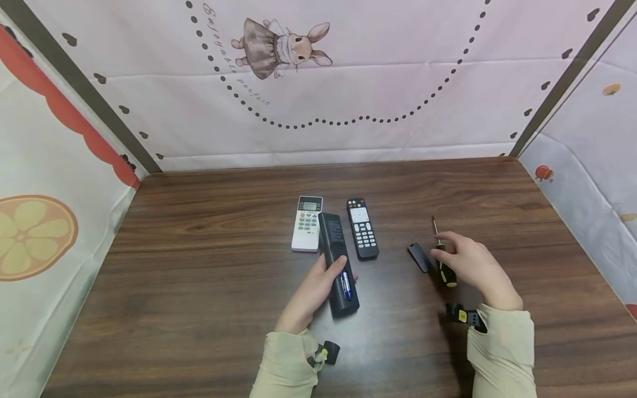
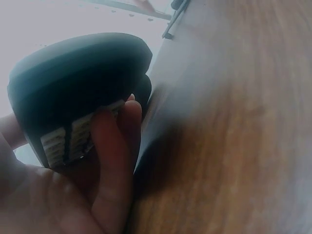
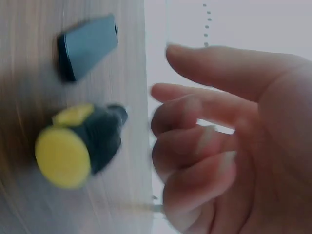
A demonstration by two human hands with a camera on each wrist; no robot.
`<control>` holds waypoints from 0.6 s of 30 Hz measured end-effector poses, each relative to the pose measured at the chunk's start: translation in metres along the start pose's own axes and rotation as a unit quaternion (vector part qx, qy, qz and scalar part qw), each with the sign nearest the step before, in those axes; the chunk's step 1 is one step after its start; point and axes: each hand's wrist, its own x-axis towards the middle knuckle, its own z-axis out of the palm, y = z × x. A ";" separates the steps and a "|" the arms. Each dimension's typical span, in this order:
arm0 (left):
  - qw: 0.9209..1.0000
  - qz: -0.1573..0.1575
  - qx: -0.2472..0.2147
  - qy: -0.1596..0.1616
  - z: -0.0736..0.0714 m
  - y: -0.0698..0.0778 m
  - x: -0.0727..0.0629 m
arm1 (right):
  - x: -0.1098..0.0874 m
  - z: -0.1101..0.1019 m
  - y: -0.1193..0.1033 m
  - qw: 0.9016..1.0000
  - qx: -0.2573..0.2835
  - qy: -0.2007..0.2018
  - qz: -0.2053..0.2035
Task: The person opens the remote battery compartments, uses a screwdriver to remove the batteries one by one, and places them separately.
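My left hand (image 1: 309,288) grips a dark remote control (image 1: 332,229), back side up, its thumb across the back. A blue battery (image 1: 345,285) shows in the uncovered compartment. In the left wrist view, fingers curl under the remote (image 2: 83,68) against its button side. My right hand (image 1: 475,265) hovers beside a black-and-yellow screwdriver (image 1: 448,275) that lies on the table, tip pointing away. In the right wrist view, the fingers bend loosely, with thumb and index apart and nothing between them. A small dark battery cover (image 1: 419,257) lies left of the screwdriver (image 3: 63,157).
A white remote with a small screen (image 1: 304,235) lies just beyond the left hand. Right of it is a black remote with white buttons (image 1: 365,243). The brown wooden table (image 1: 199,309) meets patterned cloth walls (image 1: 378,88) at the back and sides.
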 end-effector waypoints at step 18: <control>1.000 -0.009 0.002 0.000 -0.006 -0.018 0.022 | 0.004 0.000 0.017 0.995 0.035 -0.074 0.062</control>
